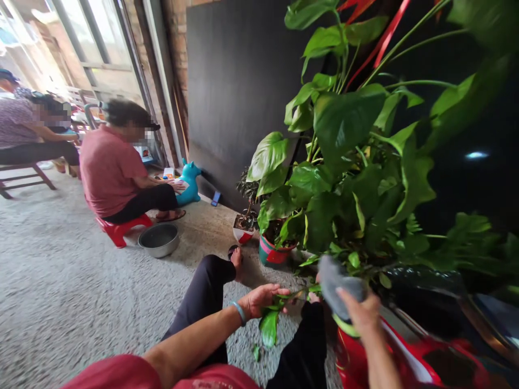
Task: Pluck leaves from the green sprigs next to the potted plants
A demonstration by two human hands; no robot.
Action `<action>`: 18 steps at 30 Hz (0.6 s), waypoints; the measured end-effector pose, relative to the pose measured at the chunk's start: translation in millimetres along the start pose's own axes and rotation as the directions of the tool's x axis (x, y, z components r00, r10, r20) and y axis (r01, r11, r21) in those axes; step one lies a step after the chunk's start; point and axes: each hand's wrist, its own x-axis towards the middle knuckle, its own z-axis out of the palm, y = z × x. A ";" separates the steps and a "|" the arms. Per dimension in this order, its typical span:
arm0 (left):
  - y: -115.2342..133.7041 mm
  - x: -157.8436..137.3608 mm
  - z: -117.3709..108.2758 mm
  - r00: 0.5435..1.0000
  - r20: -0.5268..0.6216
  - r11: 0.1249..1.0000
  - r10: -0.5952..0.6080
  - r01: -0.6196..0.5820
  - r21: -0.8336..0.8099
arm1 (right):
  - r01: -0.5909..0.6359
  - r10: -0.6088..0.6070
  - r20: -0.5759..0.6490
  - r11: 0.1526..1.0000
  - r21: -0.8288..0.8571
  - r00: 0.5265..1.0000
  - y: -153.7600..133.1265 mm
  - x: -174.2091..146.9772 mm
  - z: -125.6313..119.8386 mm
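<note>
My left hand [259,299] grips a green leaf and stem [271,324] low down, between my knees. A grey cloth [334,281] is bunched in my right hand [360,310], which presses it toward the stems of a big leafy plant [348,162]. The plant's red pot [357,356] stands just below my right hand, at my right knee. My legs in black trousers stretch out toward the floor.
Two smaller potted plants [275,251] [244,227] stand on the concrete floor by a dark wall panel [239,92]. A person in a pink shirt [109,173] sits on a red stool [121,227] beside a metal bowl [159,239]. Another person sits far left. A teal toy [190,181] lies by the wall.
</note>
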 end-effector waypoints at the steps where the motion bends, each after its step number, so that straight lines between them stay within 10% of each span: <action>1: -0.7 0.0 -2.6 1.000 -0.018 1.000 0.004 -0.004 -0.002 | 0.051 -0.055 0.100 0.998 0.042 0.993 -7.7 -11.0 15.6; 4: -0.6 0.3 -7.9 0.999 -0.040 1.000 0.014 -0.015 -0.016 | 0.183 -0.199 0.133 0.975 0.124 0.971 -30.0 -25.6 19.6; 8: -4.5 0.3 -2.4 1.000 0.011 1.000 0.000 0.000 0.000 | 0.157 -0.162 -0.402 0.987 -0.045 0.901 -41.5 38.0 -24.2; 10: -9.2 -0.8 3.1 1.000 0.019 1.000 -0.015 0.015 -0.001 | 0.087 -0.141 -0.470 0.987 -0.135 0.871 -34.4 73.9 -24.0; 14: -15.0 -5.6 6.4 0.999 0.006 0.999 -0.039 0.039 0.001 | 0.089 -0.107 -0.092 0.979 -0.185 0.990 -6.4 65.3 38.5; 18: -13.4 -6.9 -0.4 0.997 -0.010 0.997 -0.072 0.073 0.018 | 0.200 -0.184 0.158 0.976 -0.091 0.970 5.0 5.7 69.2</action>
